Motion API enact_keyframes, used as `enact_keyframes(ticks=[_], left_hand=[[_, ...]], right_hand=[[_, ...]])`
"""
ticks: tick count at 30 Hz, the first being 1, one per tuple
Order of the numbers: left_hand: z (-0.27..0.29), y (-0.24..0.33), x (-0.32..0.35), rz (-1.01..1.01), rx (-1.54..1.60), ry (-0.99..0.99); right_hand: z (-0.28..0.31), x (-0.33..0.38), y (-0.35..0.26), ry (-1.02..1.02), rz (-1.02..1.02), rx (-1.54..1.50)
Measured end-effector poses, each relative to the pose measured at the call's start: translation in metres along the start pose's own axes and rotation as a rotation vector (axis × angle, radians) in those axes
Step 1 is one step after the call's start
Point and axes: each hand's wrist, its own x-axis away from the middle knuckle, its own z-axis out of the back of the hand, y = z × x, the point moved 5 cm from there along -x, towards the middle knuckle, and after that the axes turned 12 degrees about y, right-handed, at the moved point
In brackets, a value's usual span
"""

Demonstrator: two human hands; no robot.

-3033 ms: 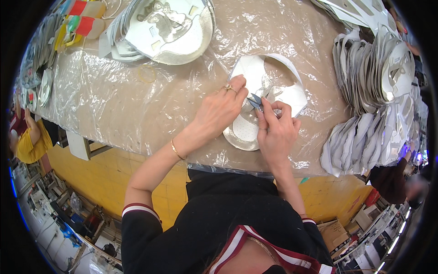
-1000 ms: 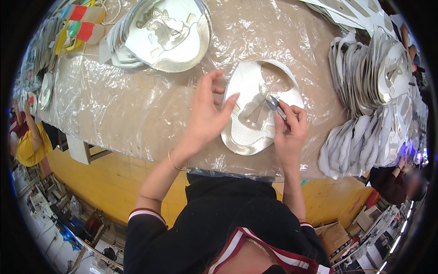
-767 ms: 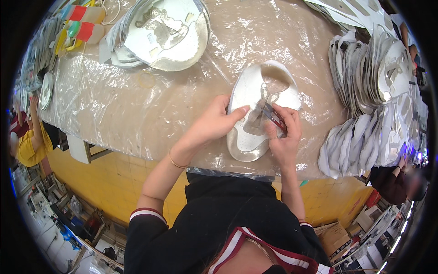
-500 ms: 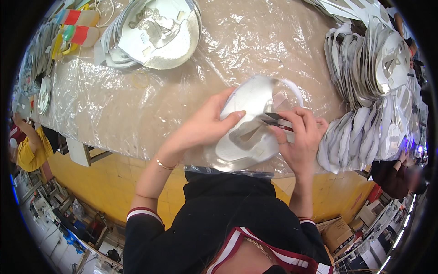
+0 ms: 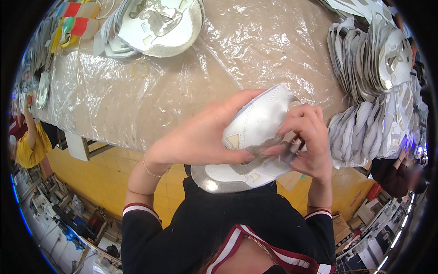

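Observation:
A white and silver shoe upper [image 5: 258, 119] is tilted up near the table's front edge, close to my body. My left hand [image 5: 205, 132] grips it from the left, with the thumb pressed on its silver part and the fingers behind it. On its right side my right hand [image 5: 312, 139] is closed, fingertips against the upper. A pair of small dark thread snips [image 5: 299, 143] shows partly between the right fingers; its blades are blurred and mostly hidden.
Stacked shoe uppers [image 5: 369, 64] stand at the right, and another stack [image 5: 169, 45] lies at the far left. Red-banded bottles [image 5: 80, 20] sit beyond. Clear plastic sheeting [image 5: 182, 100] covers the table. A person in a yellow top [image 5: 34, 146] is at the left.
The upper has come nearer to my body and turned, its stitched outer side now facing up. The snips, plainly visible before, are now mostly hidden in my right hand.

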Motion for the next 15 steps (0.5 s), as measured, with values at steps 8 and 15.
enact_keyframes(ticks=[8, 15], left_hand=[[-0.005, 0.01, 0.002, 0.009, -0.092, 0.033], [-0.008, 0.012, -0.002, -0.027, -0.112, 0.075]], right_hand=[[-0.005, 0.004, -0.01, -0.058, 0.033, 0.043], [-0.008, 0.003, -0.008, 0.017, -0.039, 0.015]])
